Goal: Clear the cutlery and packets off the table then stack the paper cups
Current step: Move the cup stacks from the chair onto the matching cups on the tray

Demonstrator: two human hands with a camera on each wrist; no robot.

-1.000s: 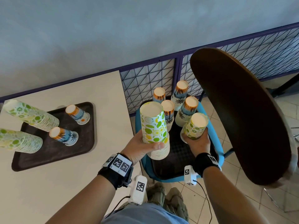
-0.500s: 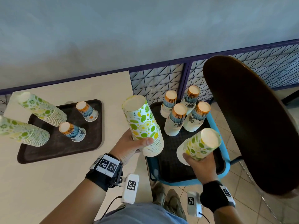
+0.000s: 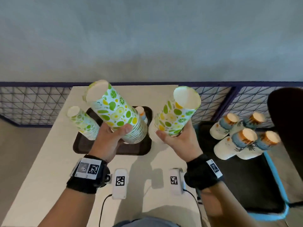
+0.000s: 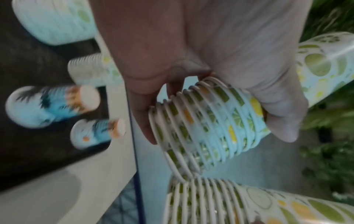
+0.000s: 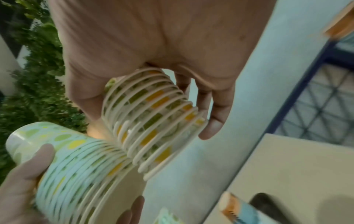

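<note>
My left hand (image 3: pixel 114 135) grips a tall stack of lime-and-lemon print paper cups (image 3: pixel 114 112), bases up and tilted, above the brown tray (image 3: pixel 91 148) on the table. My right hand (image 3: pixel 175 136) grips a second stack of the same print (image 3: pixel 177 115) just right of that tray. In the left wrist view the thumb and fingers wrap the stacked rims (image 4: pixel 210 125). The right wrist view shows the same hold on the other stack (image 5: pixel 153 118). A third citrus stack (image 3: pixel 82 123) and a palm-print cup (image 3: pixel 141 113) lie on the brown tray, partly hidden.
Several palm-print cups (image 3: pixel 237 136) stand upside down on a black tray (image 3: pixel 246 185) on a blue chair seat at the right. A dark chair back (image 3: pixel 287 120) rises at the far right. The white table (image 3: pixel 49 185) ends at a wire fence (image 3: pixel 32 105).
Both hands have swung left from above the chair tray to above the table. The right hand lifted its citrus stack off the chair tray and carried it along.
</note>
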